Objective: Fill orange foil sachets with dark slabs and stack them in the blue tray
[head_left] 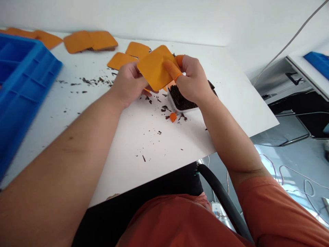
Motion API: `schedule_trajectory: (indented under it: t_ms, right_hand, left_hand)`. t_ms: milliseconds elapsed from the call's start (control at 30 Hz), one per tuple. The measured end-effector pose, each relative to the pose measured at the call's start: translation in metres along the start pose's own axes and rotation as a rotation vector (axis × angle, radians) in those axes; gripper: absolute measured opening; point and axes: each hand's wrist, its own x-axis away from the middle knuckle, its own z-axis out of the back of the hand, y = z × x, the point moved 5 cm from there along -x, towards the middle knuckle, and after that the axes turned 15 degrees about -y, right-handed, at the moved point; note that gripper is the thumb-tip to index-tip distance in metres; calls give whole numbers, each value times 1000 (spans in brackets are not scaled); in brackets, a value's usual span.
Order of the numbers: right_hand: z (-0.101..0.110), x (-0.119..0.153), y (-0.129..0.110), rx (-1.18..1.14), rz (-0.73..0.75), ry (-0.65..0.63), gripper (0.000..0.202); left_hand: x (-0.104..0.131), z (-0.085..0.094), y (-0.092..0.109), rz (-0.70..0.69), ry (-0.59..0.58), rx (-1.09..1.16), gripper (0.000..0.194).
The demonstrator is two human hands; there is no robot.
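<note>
Both my hands hold one orange square card with rounded corners (155, 67) above the white table. My left hand (130, 82) grips its left edge, with some fingers hidden behind it. On the right side, my right hand (191, 77) pinches the card; orange covers sit on its thumb and a finger. Partly beneath the right hand is a clear tray of dark brown pieces (183, 101). A small orange scrap (173, 117) lies by the tray's near edge. Two more orange squares (137, 49) rest just behind my left hand.
A blue crate (38, 68) stands at the left. Stacked orange squares (89, 41) lie along the back of the white table (123, 164), near the wall. Dark flakes (96, 81) are scattered over the tabletop. A black chair arm and floor cables are at lower right.
</note>
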Motion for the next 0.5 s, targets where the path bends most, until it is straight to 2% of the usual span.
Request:
schedule_trajectory:
  t_ms: [67, 133, 233, 367, 500]
  right_hand:
    - [-1, -3, 6, -46, -27, -2, 42]
    - [-4, -5, 8, -99, -34, -28, 43]
    - [-8, -4, 3, -126, 3, -69, 46]
    - [-12, 0, -3, -27, 14, -75, 51]
    - [-12, 0, 1, 68, -2, -77, 39]
  left_hand:
    - [0, -1, 0, -36, 71, -48, 48]
    - [0, -3, 0, -49, 106, 6, 41]
    - [2, -7, 3, -45, 76, 92, 35]
    - [5, -13, 7, -59, 2, 114, 41]
    - [2, -11, 2, -36, 50, 85, 37]
